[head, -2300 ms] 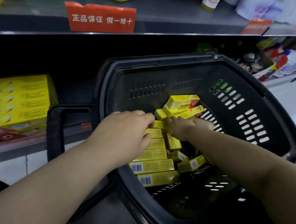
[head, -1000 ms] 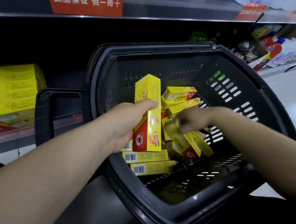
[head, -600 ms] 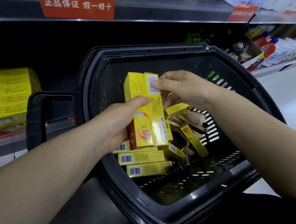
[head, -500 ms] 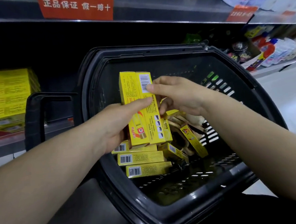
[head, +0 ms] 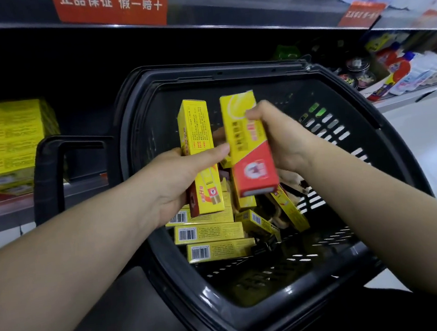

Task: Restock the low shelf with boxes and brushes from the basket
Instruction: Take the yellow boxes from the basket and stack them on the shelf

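Currently the fingers [head: 211,152] of the left hand [head: 178,179] are wrapped around one upright yellow box [head: 195,130], and the right hand [head: 281,140] grasps a second box [head: 247,146], yellow with a red lower end, just beside it. Both boxes are held above the black basket [head: 253,314], where more boxes [head: 210,232] remain stacked; something brown beside them may be brushes, but this cannot be confirmed. The step in hand is judged to be pick-up. The next move calls for carrying both boxes left to the low shelf [head: 3,212] and seating them by the yellow stack [head: 9,137] there. Half a second earlier both hands held one joined pair; the boxes are now separated, one per hand
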Action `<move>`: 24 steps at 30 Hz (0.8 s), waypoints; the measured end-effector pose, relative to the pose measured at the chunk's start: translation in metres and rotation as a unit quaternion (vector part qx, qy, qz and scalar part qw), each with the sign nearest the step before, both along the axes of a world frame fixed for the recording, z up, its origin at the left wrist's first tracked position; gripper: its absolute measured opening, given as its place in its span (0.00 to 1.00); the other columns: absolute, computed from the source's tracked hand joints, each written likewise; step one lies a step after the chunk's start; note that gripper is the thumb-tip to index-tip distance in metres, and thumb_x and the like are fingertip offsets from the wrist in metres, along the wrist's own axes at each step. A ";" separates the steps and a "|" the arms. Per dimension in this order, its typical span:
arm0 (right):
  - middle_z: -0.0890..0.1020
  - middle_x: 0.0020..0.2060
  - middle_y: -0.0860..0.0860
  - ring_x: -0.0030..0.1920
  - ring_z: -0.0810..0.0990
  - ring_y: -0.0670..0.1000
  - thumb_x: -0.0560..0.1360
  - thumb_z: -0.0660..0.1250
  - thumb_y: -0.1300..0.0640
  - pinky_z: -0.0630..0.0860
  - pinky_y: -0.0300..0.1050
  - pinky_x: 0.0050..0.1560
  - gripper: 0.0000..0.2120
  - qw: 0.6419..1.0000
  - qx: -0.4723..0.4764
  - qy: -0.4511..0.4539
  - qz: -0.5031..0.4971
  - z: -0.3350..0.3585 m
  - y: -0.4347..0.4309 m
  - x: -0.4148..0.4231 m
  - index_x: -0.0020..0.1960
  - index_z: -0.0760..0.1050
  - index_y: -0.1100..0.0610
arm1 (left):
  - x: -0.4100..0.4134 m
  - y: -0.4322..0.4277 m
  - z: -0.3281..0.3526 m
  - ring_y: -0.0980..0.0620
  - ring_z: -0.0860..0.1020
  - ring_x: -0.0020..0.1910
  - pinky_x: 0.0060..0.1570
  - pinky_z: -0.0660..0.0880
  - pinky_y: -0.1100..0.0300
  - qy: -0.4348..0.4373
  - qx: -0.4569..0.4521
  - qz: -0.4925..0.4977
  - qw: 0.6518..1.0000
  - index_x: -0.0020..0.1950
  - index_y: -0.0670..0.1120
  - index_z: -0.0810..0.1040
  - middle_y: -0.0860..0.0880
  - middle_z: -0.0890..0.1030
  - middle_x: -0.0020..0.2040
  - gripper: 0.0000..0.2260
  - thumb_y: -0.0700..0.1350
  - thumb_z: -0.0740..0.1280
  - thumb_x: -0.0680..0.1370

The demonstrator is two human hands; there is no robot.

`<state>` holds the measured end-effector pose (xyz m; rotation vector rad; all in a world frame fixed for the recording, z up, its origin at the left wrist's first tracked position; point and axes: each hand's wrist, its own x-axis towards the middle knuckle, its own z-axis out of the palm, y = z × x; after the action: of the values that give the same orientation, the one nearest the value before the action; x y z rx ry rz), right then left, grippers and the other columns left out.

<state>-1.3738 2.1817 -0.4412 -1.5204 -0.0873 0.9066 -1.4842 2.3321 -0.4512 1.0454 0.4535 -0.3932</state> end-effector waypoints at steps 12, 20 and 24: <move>0.83 0.52 0.58 0.52 0.82 0.59 0.76 0.58 0.37 0.77 0.60 0.55 0.25 0.981 -0.034 0.095 -0.165 -0.009 0.029 -0.026 0.60 0.77 0.53 | 0.000 -0.001 0.004 0.48 0.84 0.37 0.30 0.80 0.53 0.029 -0.012 -0.034 0.999 0.52 0.47 0.80 0.45 0.86 0.42 0.18 0.55 0.71 0.68; 0.85 0.35 0.53 0.35 0.84 0.53 0.80 0.58 0.46 0.79 0.43 0.34 0.21 0.991 -0.008 0.058 -0.122 -0.024 0.035 -0.031 0.37 0.84 0.51 | -0.002 -0.002 0.006 0.48 0.84 0.37 0.30 0.80 0.54 0.027 0.001 -0.027 0.999 0.54 0.45 0.80 0.44 0.85 0.42 0.14 0.48 0.72 0.71; 0.84 0.45 0.52 0.47 0.82 0.52 0.81 0.55 0.48 0.78 0.44 0.44 0.16 0.967 -0.197 -0.161 0.026 -0.030 0.013 -0.003 0.49 0.81 0.49 | 0.000 -0.001 0.001 0.46 0.84 0.42 0.38 0.82 0.53 0.030 0.020 -0.008 0.999 0.58 0.45 0.78 0.43 0.85 0.45 0.18 0.45 0.73 0.69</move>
<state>-1.3773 2.1949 -0.4716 -2.0377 -0.1908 0.7376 -1.4845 2.3316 -0.4499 1.0780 0.5087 -0.4321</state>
